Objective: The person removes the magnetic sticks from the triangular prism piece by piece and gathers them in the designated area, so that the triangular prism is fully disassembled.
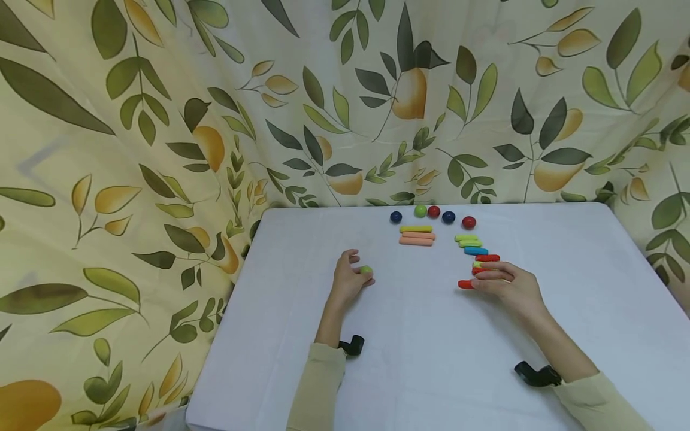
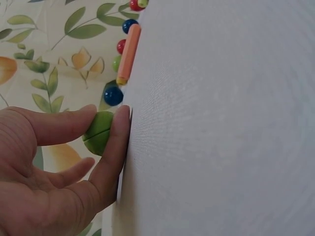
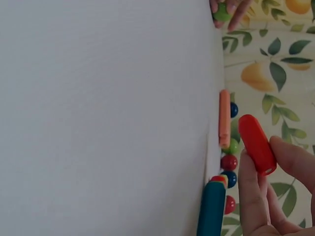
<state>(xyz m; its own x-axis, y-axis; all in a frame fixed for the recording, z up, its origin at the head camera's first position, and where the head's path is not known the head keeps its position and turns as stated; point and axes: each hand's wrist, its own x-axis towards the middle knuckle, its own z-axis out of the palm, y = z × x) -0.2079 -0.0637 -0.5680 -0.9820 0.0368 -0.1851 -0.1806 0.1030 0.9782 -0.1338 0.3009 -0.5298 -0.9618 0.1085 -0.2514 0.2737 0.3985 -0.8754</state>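
Note:
In the head view my left hand (image 1: 346, 281) is at mid-table, pinching a small green ball (image 1: 366, 270) between thumb and finger. A groove runs across that ball (image 2: 97, 133) in the left wrist view, and the fingers are close to the tabletop. My right hand (image 1: 509, 288) pinches a short red stick (image 1: 465, 284) by one end, seen rounded at its far end in the right wrist view. Just beyond this hand lie two more red sticks (image 1: 487, 258), partly behind its fingers, with a yellow-green piece (image 1: 477, 264) between them.
Along the far edge of the white table (image 1: 409, 359) sit blue, red and green balls (image 1: 420, 211). In front of them lie a yellow stick (image 1: 415, 229) and two peach sticks (image 1: 417, 242). Yellow-green sticks (image 1: 469, 243) and a blue stick (image 1: 476, 251) are farther right. A leaf-patterned curtain (image 1: 302, 149) hangs behind.

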